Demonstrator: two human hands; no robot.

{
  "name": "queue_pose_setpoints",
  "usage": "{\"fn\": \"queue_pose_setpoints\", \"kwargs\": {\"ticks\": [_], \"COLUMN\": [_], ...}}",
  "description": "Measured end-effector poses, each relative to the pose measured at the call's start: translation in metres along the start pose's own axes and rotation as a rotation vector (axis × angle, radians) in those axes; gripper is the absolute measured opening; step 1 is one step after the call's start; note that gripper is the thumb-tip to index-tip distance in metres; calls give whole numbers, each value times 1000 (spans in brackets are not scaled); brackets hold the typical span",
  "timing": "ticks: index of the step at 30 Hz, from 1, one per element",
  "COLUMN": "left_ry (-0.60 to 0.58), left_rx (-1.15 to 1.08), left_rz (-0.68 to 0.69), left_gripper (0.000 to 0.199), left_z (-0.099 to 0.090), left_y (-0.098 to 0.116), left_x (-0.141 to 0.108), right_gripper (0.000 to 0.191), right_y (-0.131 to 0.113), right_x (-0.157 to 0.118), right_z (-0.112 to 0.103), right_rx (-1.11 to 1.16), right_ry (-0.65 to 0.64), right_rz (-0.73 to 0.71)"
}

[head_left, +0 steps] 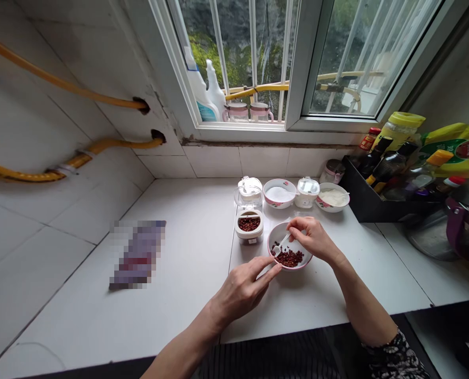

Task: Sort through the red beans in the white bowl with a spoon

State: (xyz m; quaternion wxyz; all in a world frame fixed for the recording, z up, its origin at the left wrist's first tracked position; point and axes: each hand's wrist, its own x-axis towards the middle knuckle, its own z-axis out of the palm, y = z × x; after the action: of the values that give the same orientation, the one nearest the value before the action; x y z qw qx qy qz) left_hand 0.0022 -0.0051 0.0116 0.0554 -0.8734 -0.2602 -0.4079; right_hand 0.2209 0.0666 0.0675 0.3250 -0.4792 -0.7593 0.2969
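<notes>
My right hand (311, 238) pinches the handle of a small white spoon (281, 245) over a white bowl (271, 231) with a pink rim. Dark red peppercorns (290, 258) lie in the lower part of this bowl, and the spoon's tip is among them at the left side. My left hand (245, 287) reaches to the bowl's near left rim, index and middle fingers extended and apart, with nothing held. Just left of the bowl stands an open white container (250, 237) filled with similar peppercorns.
Behind are a clear-lidded jar (250, 190), a bowl of white powder (279, 204), another lidded jar (307, 193) and a bowl of pale grains (332, 199). A black bottle box (360, 202) stands right. A blurred purple packet (137, 255) lies left.
</notes>
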Motion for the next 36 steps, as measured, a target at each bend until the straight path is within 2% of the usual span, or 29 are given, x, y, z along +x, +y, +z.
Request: {"fn": "queue_pose_setpoints", "kwargs": {"ticks": [5, 10, 19, 23, 27, 30, 33, 36], "left_ry": [4, 9, 10, 3, 1, 6, 18, 13], "left_rx": [2, 9, 9, 13, 3, 0, 10, 13], "left_rz": [4, 3, 3, 4, 2, 2, 3, 0], "left_gripper": [32, 32, 32, 32, 32, 33, 34, 36], "left_z": [0, 0, 0, 0, -1, 0, 1, 1], "left_y": [0, 0, 0, 0, 0, 0, 0, 0], "left_x": [0, 1, 1, 1, 2, 2, 2, 1], "right_gripper": [14, 18, 29, 34, 27, 16, 16, 19], "right_y": [3, 8, 14, 12, -5, -21, -30, -29], "right_x": [1, 3, 7, 13, 17, 17, 14, 10], "right_z": [-3, -10, -9, -4, 11, 27, 38, 36], "right_rx": [219, 381, 493, 530, 491, 278, -42, -201], "right_ry": [2, 41, 73, 159, 310, 384, 352, 317], "right_rz": [126, 172, 225, 230, 111, -96, -360, -454]}}
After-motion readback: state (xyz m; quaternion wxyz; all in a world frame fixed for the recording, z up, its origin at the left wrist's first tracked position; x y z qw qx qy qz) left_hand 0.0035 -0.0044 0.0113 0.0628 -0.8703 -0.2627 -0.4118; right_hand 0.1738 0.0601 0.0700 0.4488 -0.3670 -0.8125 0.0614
